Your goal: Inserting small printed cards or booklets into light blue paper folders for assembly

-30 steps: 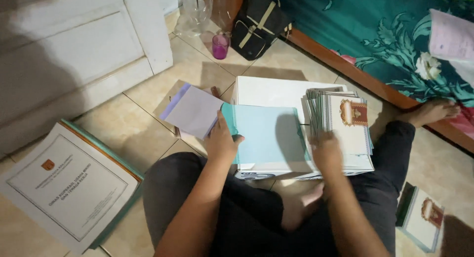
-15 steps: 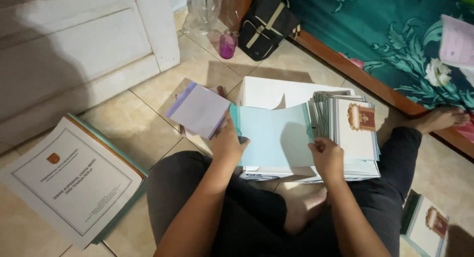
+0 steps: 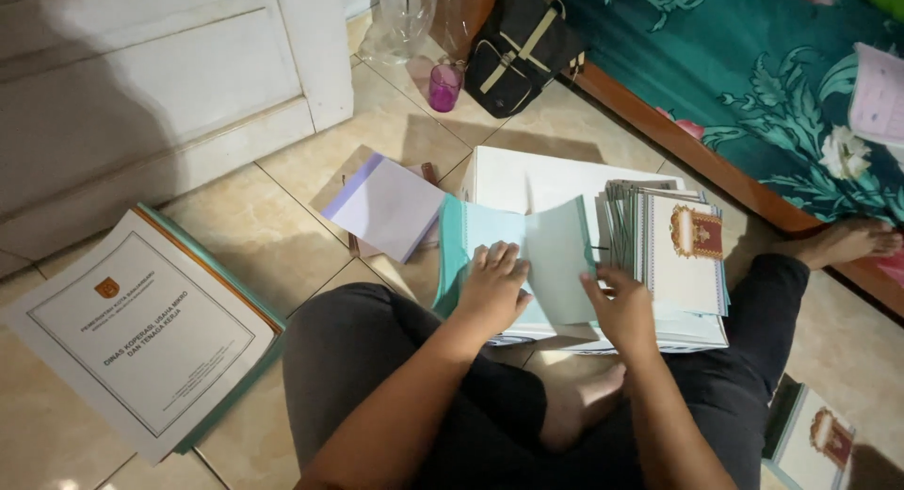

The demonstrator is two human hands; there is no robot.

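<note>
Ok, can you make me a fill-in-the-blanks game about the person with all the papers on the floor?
1. Both hands, the left hand and the right hand, rest on a light ____ sheet.
2. The small cup on the floor tiles is ____.
3. The bag beside the cup is mostly ____.
4. The bed cover has a pattern of ____.

Missing words: blue; pink; black; flowers

Left hand (image 3: 494,288) flat on light-blue sheets (image 3: 556,264), right hand (image 3: 621,306) lifting one beside upright stack of booklets (image 3: 673,250).
</note>
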